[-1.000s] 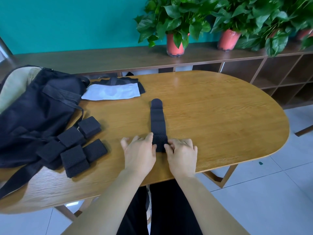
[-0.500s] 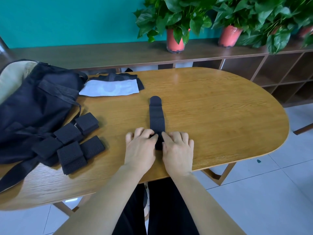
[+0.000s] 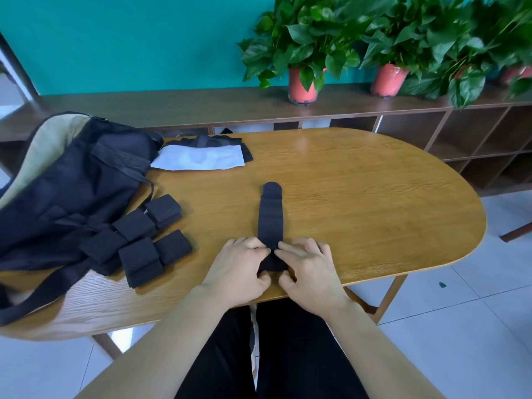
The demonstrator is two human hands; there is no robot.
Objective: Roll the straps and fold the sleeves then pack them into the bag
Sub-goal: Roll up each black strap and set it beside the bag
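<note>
A black strap [image 3: 271, 214] lies lengthwise on the wooden table [image 3: 359, 203], its rounded end pointing away from me. Its near end is rolled up between my hands. My left hand [image 3: 240, 266] and my right hand [image 3: 308, 267] pinch that roll from either side, thumbs under it and fingertips on top. Several rolled black straps [image 3: 144, 237] lie in a cluster to the left, beside the open black bag [image 3: 66, 194]. A white sleeve [image 3: 198, 158] lies folded at the far left of the table, on top of a black sleeve [image 3: 213, 140].
The bag's long shoulder strap [image 3: 37, 295] trails over the table's near left edge. Behind the table runs a low wooden shelf [image 3: 201, 102] with potted plants [image 3: 305, 53] on it. The table's rounded right end [image 3: 460, 240] borders a tiled floor.
The roll at the strap's near end has grown and the flat part has become shorter. Both hands have curled their fingers more tightly round the roll.
</note>
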